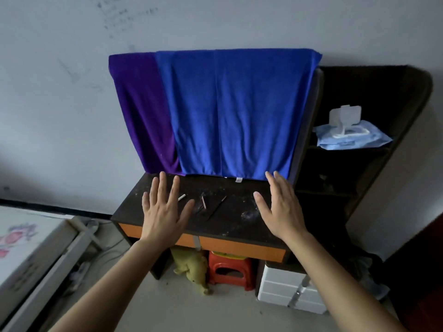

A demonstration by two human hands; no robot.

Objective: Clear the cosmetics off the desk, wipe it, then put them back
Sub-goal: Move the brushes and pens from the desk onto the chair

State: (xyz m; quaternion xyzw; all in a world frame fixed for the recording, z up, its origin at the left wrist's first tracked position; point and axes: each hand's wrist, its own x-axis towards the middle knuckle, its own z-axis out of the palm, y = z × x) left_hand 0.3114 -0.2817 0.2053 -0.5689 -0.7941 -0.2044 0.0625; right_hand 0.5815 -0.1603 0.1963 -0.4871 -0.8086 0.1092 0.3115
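Dusty dark desk [235, 226]; left hand [165, 212] and right hand [279, 209] over it, fingers spread, gripping nothing.
White pencil [181, 197], brown pencil [204, 202], thin dark stick [217, 208] lie between them; pinch each mid-shaft, likely to roll.

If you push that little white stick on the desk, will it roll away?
Probably, a bit. The white stick looks thin and round, so a sideways nudge would likely roll it across the flat desk. It looks tiny, so it should be very light. Lying flat and so slim, it may be fiddly to pinch up.
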